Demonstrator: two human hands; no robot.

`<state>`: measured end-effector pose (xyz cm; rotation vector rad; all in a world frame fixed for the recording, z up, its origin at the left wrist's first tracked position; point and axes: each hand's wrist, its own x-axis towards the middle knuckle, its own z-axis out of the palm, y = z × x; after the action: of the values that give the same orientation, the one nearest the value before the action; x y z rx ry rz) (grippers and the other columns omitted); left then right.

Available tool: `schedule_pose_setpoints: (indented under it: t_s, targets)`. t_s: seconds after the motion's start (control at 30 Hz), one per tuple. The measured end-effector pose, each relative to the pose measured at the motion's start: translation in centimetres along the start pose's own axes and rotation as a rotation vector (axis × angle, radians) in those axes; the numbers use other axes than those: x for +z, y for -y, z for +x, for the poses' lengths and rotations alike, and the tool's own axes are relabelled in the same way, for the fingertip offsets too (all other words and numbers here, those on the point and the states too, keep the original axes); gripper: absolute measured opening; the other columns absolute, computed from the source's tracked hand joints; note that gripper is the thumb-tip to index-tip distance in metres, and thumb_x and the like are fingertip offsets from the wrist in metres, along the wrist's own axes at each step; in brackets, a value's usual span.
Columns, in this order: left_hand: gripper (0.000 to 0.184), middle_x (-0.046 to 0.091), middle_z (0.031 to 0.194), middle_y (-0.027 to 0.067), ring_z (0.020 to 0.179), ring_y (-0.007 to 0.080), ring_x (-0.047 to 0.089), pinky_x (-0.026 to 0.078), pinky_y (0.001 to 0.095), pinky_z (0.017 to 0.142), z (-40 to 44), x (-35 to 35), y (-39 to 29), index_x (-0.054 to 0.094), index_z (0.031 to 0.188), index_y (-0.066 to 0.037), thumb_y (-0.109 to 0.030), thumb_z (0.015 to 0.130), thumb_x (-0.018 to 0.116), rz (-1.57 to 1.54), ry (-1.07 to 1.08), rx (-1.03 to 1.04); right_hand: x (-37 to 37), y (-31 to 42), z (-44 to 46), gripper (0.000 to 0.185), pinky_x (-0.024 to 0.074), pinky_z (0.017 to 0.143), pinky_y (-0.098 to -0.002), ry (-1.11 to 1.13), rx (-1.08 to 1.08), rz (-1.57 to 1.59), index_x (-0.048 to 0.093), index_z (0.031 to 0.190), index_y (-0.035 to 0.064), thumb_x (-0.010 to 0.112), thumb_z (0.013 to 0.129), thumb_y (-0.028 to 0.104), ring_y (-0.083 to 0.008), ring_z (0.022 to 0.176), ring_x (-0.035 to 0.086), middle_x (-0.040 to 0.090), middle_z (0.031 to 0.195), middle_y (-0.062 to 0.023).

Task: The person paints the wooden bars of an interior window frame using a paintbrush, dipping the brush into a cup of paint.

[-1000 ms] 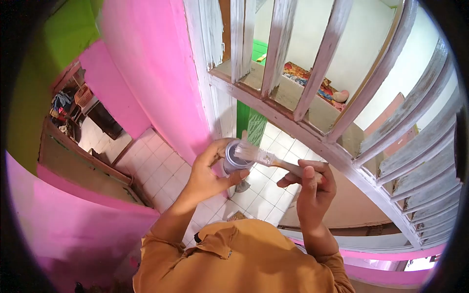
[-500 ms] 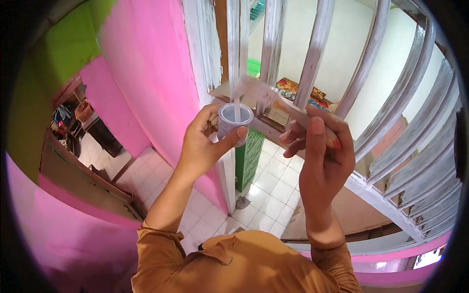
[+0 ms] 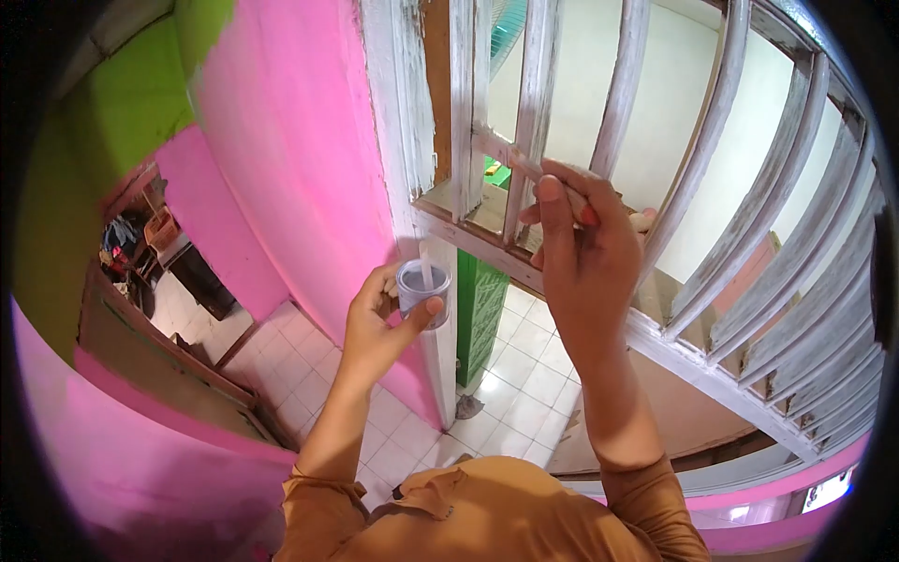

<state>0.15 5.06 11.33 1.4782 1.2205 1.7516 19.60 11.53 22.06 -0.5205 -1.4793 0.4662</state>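
Note:
My left hand (image 3: 373,318) is wrapped round a small clear plastic cup (image 3: 412,302), held upright beside the white post. A pale stick (image 3: 426,266) stands up out of the cup, and the contents look greyish. My right hand (image 3: 592,258) grips a paintbrush (image 3: 530,171) by its handle, bristle end pointing left and up. The bristles lie at the wooden bars (image 3: 534,84) near the left end of the lattice; whether they press on the wood I cannot tell. Whitish, streaky paint covers the bars unevenly.
A pink wall (image 3: 300,122) curves along my left, ending at a white-streaked post (image 3: 398,103). The bars stand on a wooden sill (image 3: 478,242). Beneath it are a green patterned panel (image 3: 480,318) and a tiled floor (image 3: 510,375). A doorway opens at far left.
The paintbrush has moved from above the cup up to the bars with my right hand. My left hand and the cup have lowered and shifted slightly left.

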Motion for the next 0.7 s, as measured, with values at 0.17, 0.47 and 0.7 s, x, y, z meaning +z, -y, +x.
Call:
schedule_pose_setpoints:
  t_s: [0.17, 0.47, 0.7]
  targets:
    - [0.046, 0.068, 0.111, 0.0054, 0.105, 0.0140, 0.063, 0.048, 0.0307, 0.095, -1.2, -0.4, 0.9, 0.057, 0.123, -0.001, -0.012, 0.086, 0.081, -0.038, -0.044, -0.022, 1.1, 1.0, 2.1, 0.014, 0.0485, 0.050, -0.0252, -0.025, -0.084, 0.085, 0.069, 0.107, 0.0012, 0.065, 0.098, 0.011, -0.0153, 0.071, 0.070, 0.066, 0.084, -0.0099]
    - [0.042, 0.066, 0.110, 0.0040, 0.104, 0.0131, 0.061, 0.047, 0.0307, 0.096, -3.0, -1.0, 2.2, 0.058, 0.123, -0.001, -0.010, 0.088, 0.079, -0.062, -0.051, -0.071, -0.1, -0.2, -0.8, 0.013, 0.0461, 0.051, -0.0315, 0.070, -0.121, -0.204, 0.067, 0.107, 0.0040, 0.065, 0.096, 0.011, -0.0198, 0.064, 0.057, 0.060, 0.082, -0.0118]
    - [0.042, 0.066, 0.110, 0.0036, 0.104, 0.0128, 0.061, 0.047, 0.0308, 0.096, -3.6, -0.9, 2.7, 0.058, 0.123, -0.001, -0.010, 0.087, 0.079, -0.072, -0.052, -0.078, 1.0, 1.4, 2.7, 0.011, 0.0491, 0.060, -0.0357, 0.004, -0.140, -0.052, 0.067, 0.105, 0.0028, 0.066, 0.095, 0.009, -0.0254, 0.068, 0.062, 0.064, 0.083, -0.0129]
